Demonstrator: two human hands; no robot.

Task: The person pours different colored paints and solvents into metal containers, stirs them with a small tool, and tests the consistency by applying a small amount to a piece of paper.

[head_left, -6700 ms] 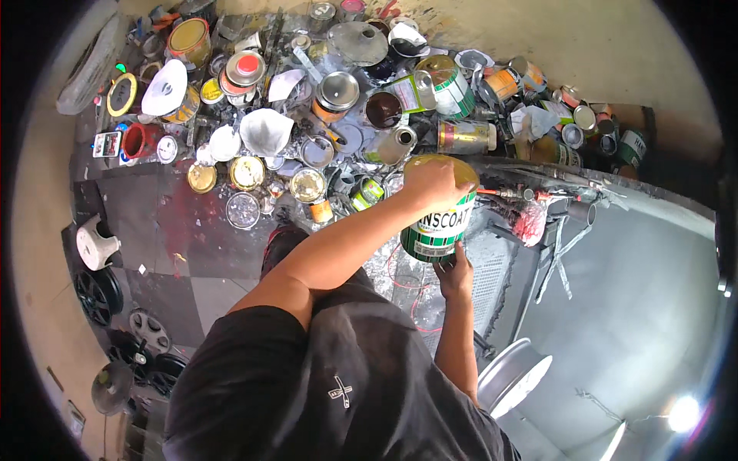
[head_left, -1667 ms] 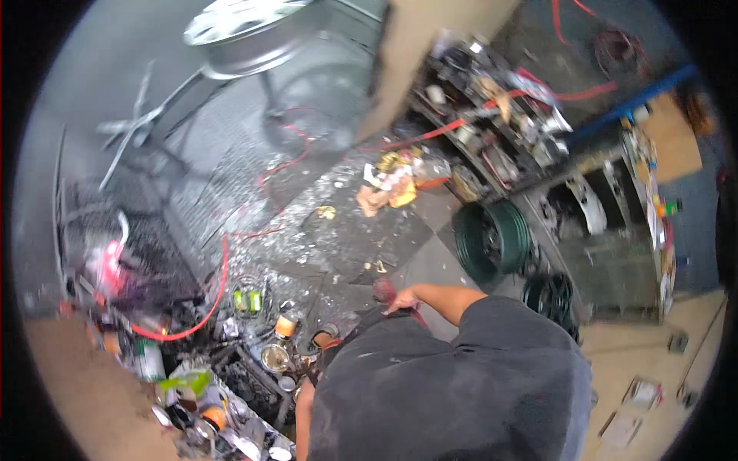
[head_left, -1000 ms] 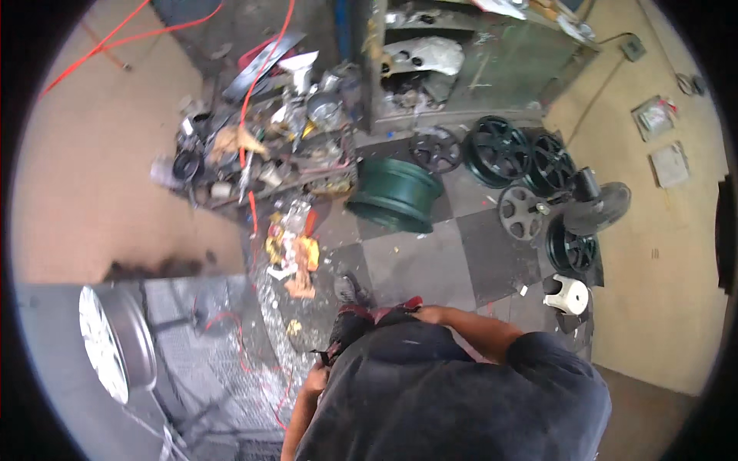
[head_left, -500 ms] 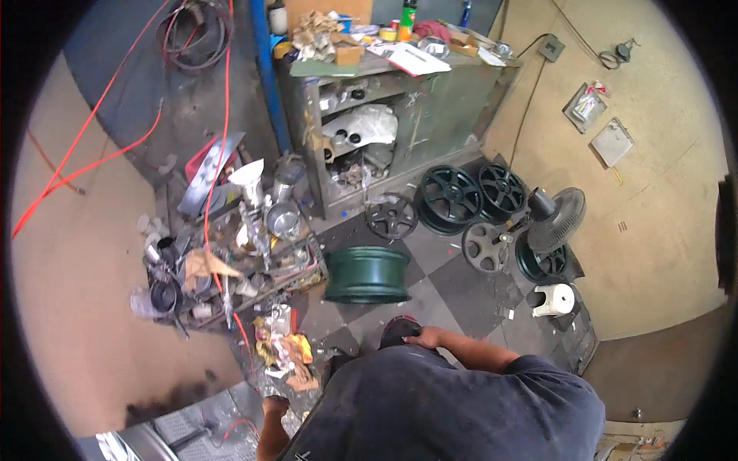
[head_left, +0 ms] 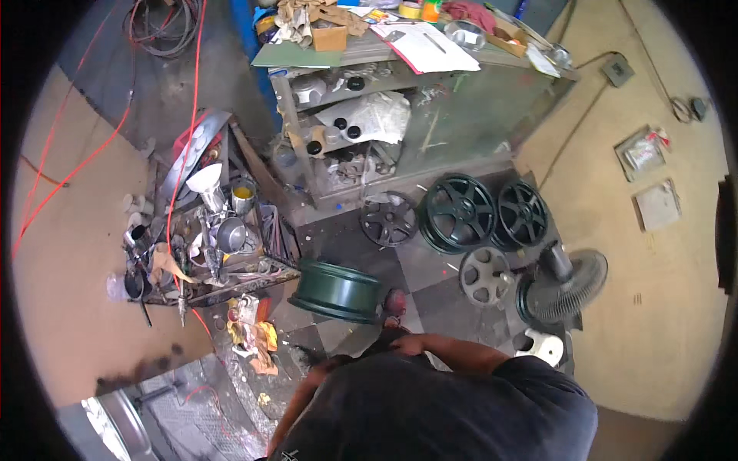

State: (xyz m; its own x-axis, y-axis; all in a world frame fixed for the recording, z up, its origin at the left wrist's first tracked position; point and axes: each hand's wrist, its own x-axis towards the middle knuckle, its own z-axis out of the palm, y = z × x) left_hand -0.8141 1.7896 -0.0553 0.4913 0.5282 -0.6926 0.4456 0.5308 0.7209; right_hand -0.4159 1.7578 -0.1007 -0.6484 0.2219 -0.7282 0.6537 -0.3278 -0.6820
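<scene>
My right hand [head_left: 409, 344] rests on my dark-clothed leg, its fingers lying flat with nothing in them. My left hand [head_left: 330, 363] is low at my other leg, its fingers too dark and small to make out. Just ahead of my legs a dark green wheel rim [head_left: 338, 292] stands on its tread on the checkered floor, tilted slightly. My foot [head_left: 395, 300] shows right beside the rim's right edge. Neither hand touches the rim.
A cluttered cart [head_left: 254, 269] with metal cups and spray guns stands left. Green wheels [head_left: 459, 213], grey wheel covers [head_left: 484, 276], a fan [head_left: 569, 292] and a white stool [head_left: 542, 347] are at right. A cabinet [head_left: 453, 115] stands behind. Red hoses [head_left: 191, 131] hang left; crumpled wrappers [head_left: 252, 338] lie on the floor.
My left hand has moved from the lower left in to my leg. My right hand stays on my leg. The view has shifted nearer the cabinet, and my foot now shows beside the rim.
</scene>
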